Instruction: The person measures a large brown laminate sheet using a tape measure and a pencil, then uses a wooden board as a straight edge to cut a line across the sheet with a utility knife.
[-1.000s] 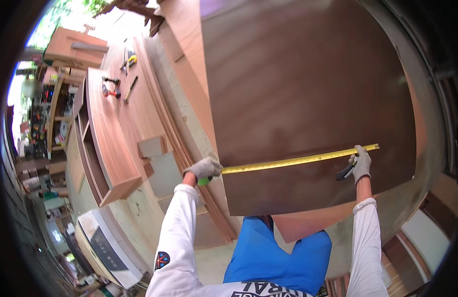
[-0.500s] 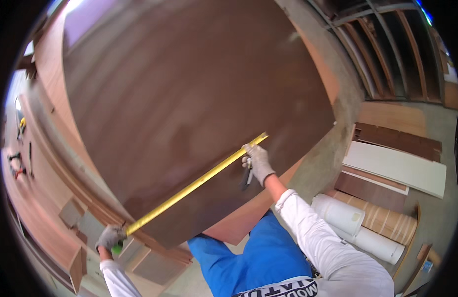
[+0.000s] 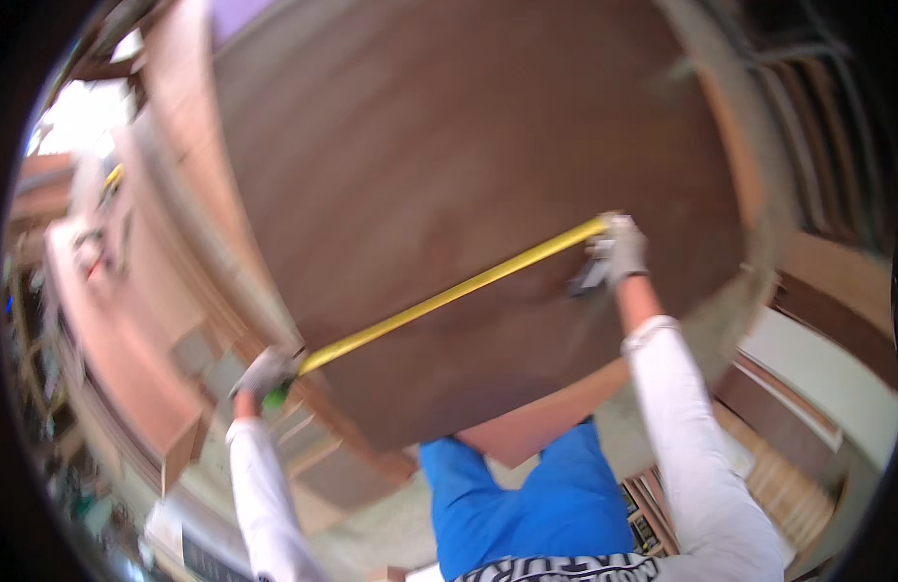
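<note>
A yellow tape measure blade (image 3: 458, 289) is drawn out slantwise across a large brown panel (image 3: 468, 126). At the panel's left edge my gloved left hand (image 3: 266, 373) is closed around the tape's green case (image 3: 277, 396), which is mostly hidden. My gloved right hand (image 3: 621, 250) grips the far end of the blade, over the panel's right part. Below those fingers hangs a small dark and silver tool (image 3: 590, 277), also in the right hand; blur hides its kind.
A paler reddish-brown sheet (image 3: 526, 427) pokes out under the panel near my legs. On the left runs a long wooden bench (image 3: 129, 339) with blurred tools. Stacked boards, a white one (image 3: 808, 349) among them, lie at right. Behind them stands a dark rack (image 3: 827, 136).
My view has shifted, so the panel sits farther right. My right hand has slid to the blade's end, which earlier stuck out past it. Both hands have moved farther from my body.
</note>
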Motion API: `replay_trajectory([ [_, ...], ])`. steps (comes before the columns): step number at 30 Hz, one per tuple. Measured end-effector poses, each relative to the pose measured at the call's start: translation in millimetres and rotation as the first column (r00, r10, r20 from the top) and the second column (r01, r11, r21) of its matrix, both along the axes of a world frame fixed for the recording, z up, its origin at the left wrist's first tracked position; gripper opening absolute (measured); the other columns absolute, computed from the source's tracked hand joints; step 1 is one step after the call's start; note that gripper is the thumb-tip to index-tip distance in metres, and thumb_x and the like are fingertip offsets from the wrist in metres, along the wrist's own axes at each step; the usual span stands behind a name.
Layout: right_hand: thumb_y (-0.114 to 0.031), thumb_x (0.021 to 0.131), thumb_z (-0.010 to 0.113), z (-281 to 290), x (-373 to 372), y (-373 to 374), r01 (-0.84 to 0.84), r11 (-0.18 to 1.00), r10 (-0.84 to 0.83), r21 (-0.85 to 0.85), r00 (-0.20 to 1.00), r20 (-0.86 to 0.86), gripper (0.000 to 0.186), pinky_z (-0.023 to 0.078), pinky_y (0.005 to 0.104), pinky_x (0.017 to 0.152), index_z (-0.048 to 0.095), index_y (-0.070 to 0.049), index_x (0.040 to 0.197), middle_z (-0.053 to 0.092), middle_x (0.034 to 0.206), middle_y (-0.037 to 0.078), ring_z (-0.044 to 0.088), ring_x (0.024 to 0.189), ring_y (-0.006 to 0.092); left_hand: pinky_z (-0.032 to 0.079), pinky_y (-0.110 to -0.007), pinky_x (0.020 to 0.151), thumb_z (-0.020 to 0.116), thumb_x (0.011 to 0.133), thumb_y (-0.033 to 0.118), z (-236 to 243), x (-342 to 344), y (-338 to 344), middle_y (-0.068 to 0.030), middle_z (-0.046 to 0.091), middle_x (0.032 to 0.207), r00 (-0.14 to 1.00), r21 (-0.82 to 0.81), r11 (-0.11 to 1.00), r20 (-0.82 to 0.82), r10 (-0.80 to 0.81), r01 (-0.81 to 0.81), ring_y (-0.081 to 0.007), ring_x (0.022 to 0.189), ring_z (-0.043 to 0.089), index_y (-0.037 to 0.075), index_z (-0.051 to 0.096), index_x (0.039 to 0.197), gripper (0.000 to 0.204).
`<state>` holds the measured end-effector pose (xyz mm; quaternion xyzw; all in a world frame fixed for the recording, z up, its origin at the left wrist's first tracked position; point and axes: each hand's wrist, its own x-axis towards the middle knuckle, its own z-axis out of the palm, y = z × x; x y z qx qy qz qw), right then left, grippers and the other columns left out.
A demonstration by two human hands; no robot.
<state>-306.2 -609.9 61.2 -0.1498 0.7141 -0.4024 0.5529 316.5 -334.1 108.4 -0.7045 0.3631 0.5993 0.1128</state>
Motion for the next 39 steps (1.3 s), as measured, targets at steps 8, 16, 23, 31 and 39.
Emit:
replay_trajectory([
  [8,-0.035,0.103,0.071,-37.3,-33.8,-2.0,-0.149,0.988,0.152,0.033,0.963,-0.224,0.027,0.047,0.027,0.048,0.059,-0.011,0.095,0.056,0.072,0.0,0.056,0.056,0.0104,0.053,-0.031,0.058,0.074,0.093,0.019,-3.8,17.1,-12.6,-0.004,0.07,0.077,0.968,0.089,0.965,-0.03,0.249,-0.246,-0.0136,0.063,0.064,0.002,0.076,0.096,0.017],
  [16,-0.031,0.102,0.072,-62.9,-48.7,-12.1,-0.136,0.99,0.142,0.042,0.958,-0.248,0.02,0.049,0.0272,0.051,0.064,-0.014,0.1,0.059,0.075,0.0,0.059,0.058,0.0105,0.054,-0.031,0.065,0.075,0.092,0.013,-39.9,47.0,-19.7,-0.0033,0.073,0.083,0.955,0.147,0.956,-0.123,0.271,-0.253,-0.0135,0.071,0.066,0.004,0.078,0.105,0.016],
  [23,-0.029,0.104,0.069,-63.8,-47.5,-9.4,-0.164,0.986,0.167,0.032,0.96,-0.226,0.015,0.05,0.027,0.052,0.063,-0.015,0.106,0.059,0.075,-0.002,0.059,0.06,0.0097,0.054,-0.032,0.072,0.071,0.093,0.009,-63.1,63.9,-22.4,-0.0026,0.073,0.083,0.953,0.156,0.963,-0.18,0.245,-0.218,-0.0145,0.077,0.067,0.005,0.076,0.1,0.01],
  [31,-0.027,0.106,0.067,-63.9,-60.1,-13.0,-0.138,0.99,0.131,-0.015,0.966,-0.224,0.014,0.048,0.0275,0.052,0.062,-0.013,0.109,0.058,0.075,0.0,0.057,0.06,0.0102,0.053,-0.032,0.068,0.072,0.091,0.011,-49.4,53.6,-40.4,-0.0022,0.074,0.083,0.975,0.1,0.989,-0.183,0.126,-0.109,-0.0143,0.073,0.066,0.006,0.077,0.096,0.009],
  [39,-0.029,0.106,0.066,-64.7,-53.8,-9.2,-0.109,0.994,0.106,0.0,0.968,-0.226,0.016,0.049,0.0278,0.051,0.06,-0.014,0.105,0.057,0.071,0.0,0.056,0.059,0.0104,0.052,-0.033,0.063,0.073,0.087,0.012,-42.4,53.2,-43.3,-0.0029,0.074,0.078,0.983,0.103,0.988,-0.131,0.132,-0.119,-0.0149,0.067,0.065,0.006,0.078,0.092,0.009],
])
